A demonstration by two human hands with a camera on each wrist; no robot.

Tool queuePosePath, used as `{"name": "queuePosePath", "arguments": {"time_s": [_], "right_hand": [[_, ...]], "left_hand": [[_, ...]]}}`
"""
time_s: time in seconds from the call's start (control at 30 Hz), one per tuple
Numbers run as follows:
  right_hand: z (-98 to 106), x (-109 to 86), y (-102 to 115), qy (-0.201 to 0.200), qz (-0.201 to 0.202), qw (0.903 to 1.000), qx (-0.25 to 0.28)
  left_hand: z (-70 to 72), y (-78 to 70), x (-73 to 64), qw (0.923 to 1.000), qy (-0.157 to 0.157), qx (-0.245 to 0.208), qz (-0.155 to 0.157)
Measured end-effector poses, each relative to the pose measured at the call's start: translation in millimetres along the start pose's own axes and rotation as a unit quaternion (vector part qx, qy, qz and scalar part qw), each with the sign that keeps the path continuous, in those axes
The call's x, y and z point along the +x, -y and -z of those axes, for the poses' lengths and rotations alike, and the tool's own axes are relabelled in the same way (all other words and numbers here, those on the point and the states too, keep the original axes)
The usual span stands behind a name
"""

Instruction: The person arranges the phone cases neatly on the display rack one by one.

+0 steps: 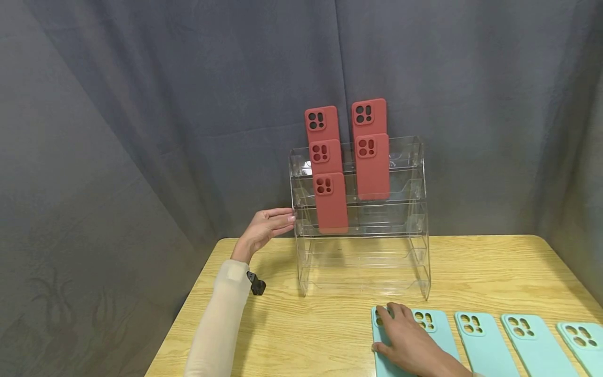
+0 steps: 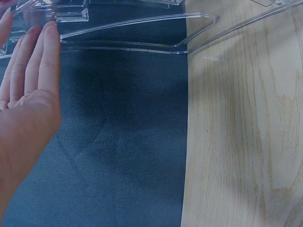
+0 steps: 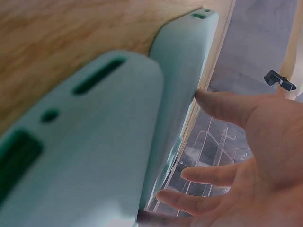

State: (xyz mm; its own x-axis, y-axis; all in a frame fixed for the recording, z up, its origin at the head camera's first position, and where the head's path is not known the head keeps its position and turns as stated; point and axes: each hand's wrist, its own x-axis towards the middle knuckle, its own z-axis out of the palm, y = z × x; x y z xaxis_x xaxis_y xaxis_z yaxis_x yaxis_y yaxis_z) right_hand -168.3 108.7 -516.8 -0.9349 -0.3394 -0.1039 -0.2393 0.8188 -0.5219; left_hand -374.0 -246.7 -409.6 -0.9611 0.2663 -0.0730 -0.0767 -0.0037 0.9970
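Observation:
My left hand (image 1: pixel 268 229) has its fingers out straight, their tips at the left side of a clear acrylic tiered rack (image 1: pixel 381 229). In the left wrist view the palm (image 2: pixel 33 101) faces the camera and holds nothing. Several red phone cases (image 1: pixel 332 204) stand upright in the rack's upper tiers, in two columns. Over the leftmost teal phone case (image 1: pixel 387 361), lying on the table, is my right hand (image 1: pixel 410 337). Its thumb touches that case's edge, and the fingers are spread out over the upper part. The right wrist view shows the case (image 3: pixel 182 61) beside the thumb.
Other teal phone cases (image 1: pixel 490 345) lie in a row to the right, camera cutouts facing up. The wooden table (image 1: pixel 301 335) carries the rack near its back edge. A grey curtain (image 1: pixel 212 104) hangs behind and at both sides.

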Motion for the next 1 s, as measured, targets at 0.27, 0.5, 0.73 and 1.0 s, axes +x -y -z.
{"name": "queuePosePath", "arguments": {"time_s": [0.27, 0.5, 0.73, 1.0], "right_hand": [[-2, 2.1, 4, -0.003, -0.009, 0.9997, -0.02], [-4, 2.5, 7, -0.016, -0.009, 0.9991, -0.037], [-10, 4.4, 8, -0.045, 0.017, 0.9968, -0.064], [-13, 7.6, 21, -0.07, 0.003, 0.9903, -0.12]], "left_hand": [[0.3, 0.1, -0.4, 1.0, -0.001, -0.001, 0.003], [-0.4, -0.4, -0.5, 1.0, 0.0, 0.006, 0.004], [0.8, 0.7, -1.2, 1.0, 0.0, 0.0, 0.008], [-0.1, -0.3, -1.0, 1.0, -0.001, 0.003, 0.006]]}}
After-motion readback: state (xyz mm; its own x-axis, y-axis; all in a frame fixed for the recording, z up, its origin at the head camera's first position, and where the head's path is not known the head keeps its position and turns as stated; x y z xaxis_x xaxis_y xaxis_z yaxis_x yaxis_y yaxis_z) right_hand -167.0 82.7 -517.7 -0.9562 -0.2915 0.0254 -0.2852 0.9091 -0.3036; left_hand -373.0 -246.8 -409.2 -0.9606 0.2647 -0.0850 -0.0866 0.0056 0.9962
